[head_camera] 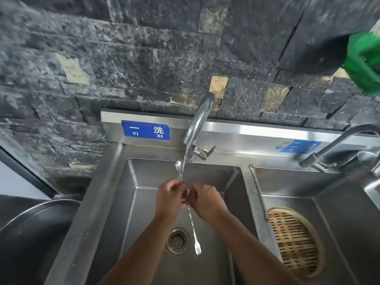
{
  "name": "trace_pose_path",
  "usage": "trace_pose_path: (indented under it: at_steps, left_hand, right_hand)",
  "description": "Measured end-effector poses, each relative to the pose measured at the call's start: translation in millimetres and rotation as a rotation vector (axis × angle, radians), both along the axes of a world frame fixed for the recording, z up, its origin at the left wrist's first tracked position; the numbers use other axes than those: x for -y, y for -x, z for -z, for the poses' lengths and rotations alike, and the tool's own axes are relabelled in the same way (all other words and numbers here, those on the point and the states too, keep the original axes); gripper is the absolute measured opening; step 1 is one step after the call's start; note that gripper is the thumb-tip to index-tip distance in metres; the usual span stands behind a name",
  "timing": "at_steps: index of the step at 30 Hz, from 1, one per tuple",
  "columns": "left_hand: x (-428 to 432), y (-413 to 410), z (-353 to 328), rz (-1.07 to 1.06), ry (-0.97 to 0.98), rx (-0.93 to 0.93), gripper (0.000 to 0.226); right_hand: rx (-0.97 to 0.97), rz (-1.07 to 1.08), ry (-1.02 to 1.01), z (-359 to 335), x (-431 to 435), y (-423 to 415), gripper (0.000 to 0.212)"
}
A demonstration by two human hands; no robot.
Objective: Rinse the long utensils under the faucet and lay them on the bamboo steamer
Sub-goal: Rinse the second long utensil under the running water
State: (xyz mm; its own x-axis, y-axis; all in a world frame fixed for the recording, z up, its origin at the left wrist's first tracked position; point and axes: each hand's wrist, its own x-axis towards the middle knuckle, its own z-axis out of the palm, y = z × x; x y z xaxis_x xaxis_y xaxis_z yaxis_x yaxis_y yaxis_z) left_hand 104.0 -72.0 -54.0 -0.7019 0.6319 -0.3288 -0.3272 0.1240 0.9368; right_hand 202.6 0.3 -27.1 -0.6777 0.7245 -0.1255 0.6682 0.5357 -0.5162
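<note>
A long thin metal bar spoon (pixel 192 221), spoon bowl at the top and small fork at the bottom, hangs over the left sink basin (pixel 127 202). Water runs from the curved faucet (pixel 198 120) onto its upper end. My left hand (pixel 169 197) and my right hand (pixel 205 200) both pinch the twisted shaft near its middle, close together. The round bamboo steamer (pixel 294 241) lies in the right basin, with nothing on it.
A drain (pixel 177 240) sits at the bottom of the left basin. A second faucet (pixel 337 145) stands at the right. A large metal bowl (pixel 30 223) is left of the sink. A green object (pixel 364 62) hangs at the upper right by the stone wall.
</note>
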Motion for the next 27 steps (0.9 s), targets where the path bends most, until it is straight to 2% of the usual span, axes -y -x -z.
trace_pose_path:
  at_steps: [4, 8, 11, 18, 23, 27]
  left_hand:
    - [16, 3, -1, 0.047, -0.018, 0.036, 0.015]
    - [25, 1, -6, 0.04, -0.017, 0.006, 0.016]
    - [30, -1, -7, 0.041, -0.028, -0.043, 0.02]
    - [38, -11, -2, -0.046, -0.008, 0.048, 0.013]
    - [43, -18, -1, -0.025, -0.034, 0.095, 0.016]
    - [44, -20, -2, -0.022, -0.048, 0.107, 0.02]
  right_hand:
    - [-0.218, 0.194, 0.299, -5, -7, 18, 0.009]
    - [-0.482, 0.173, 0.568, -10, -9, 36, 0.026]
    - [-0.594, 0.149, 0.708, -13, -7, 39, 0.033]
    - [-0.674, 0.197, 0.796, -7, 2, 40, 0.025]
    - [-0.676, 0.277, 0.794, 0, 8, 39, 0.028]
    - [-0.675, 0.211, 0.798, -1, 11, 35, 0.019]
